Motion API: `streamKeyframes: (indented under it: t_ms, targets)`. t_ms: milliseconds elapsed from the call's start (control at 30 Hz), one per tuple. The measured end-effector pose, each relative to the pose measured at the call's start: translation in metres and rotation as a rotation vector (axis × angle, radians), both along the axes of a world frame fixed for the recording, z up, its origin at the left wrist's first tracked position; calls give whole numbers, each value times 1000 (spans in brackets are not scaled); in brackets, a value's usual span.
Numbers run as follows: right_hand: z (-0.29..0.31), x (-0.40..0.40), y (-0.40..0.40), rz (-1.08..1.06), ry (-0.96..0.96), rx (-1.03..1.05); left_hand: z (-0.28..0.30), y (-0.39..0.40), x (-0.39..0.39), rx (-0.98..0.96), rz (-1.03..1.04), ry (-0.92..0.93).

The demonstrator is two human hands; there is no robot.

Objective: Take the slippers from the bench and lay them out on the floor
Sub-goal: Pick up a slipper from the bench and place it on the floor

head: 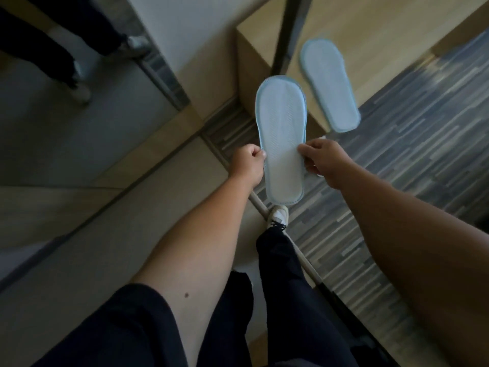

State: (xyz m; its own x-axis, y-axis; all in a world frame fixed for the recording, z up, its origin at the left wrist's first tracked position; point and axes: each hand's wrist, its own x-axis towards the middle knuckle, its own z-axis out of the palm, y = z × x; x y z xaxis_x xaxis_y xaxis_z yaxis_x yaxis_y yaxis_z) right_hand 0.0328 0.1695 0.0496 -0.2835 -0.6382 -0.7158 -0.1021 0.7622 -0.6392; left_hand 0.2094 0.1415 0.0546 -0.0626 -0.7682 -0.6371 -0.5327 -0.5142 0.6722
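Pale-blue slipper (pixel 281 139), flat, sole up with stitched blue rim, is in mid-air; your left hand (pixel 248 165) and right hand (pixel 321 157) fingers pinch its edges. Second slipper (pixel 329 84) lies sole-up on the wooden counter (pixel 370 30), overhanging its edge.

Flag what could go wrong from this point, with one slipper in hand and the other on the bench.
1. Both hands, left hand and right hand, only pinch the side edges of the held slipper; a thin grip like that might slip.
2. It shows its sole side up, so it may land upside down unless turned.
3. The second slipper overhangs the bench edge and could slide off.
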Motion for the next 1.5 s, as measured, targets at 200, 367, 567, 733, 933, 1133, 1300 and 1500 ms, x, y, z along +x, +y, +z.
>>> streamKeyframes:
  t_ms: [200, 367, 567, 733, 933, 1133, 1300, 1500]
  targets:
    - [5, 129, 10, 186, -62, -8, -7, 38, 128, -3, 193, -79]
    - [3, 214, 8, 313, 123, -154, -21, 46, 201, -60, 410, -133]
    - [-14, 282, 7, 644, 506, -284, -41, 43, 219, -43, 543, 207]
    - [-40, 296, 5, 908, 738, -402, -61, 36, 219, -18, 598, 315]
    - [-86, 284, -6, 1149, 668, -582, -116, 28, 233, 51, 722, 280]
    - [-185, 252, -57, 821, 430, -148, -202, 14, 252, 133, 709, 413]
    - [-290, 249, -81, 683, 103, 2, -309, -6, 247, 177, 717, 455]
    - [-436, 244, -109, 635, 160, -18, -462, -37, 241, 106, 627, 165]
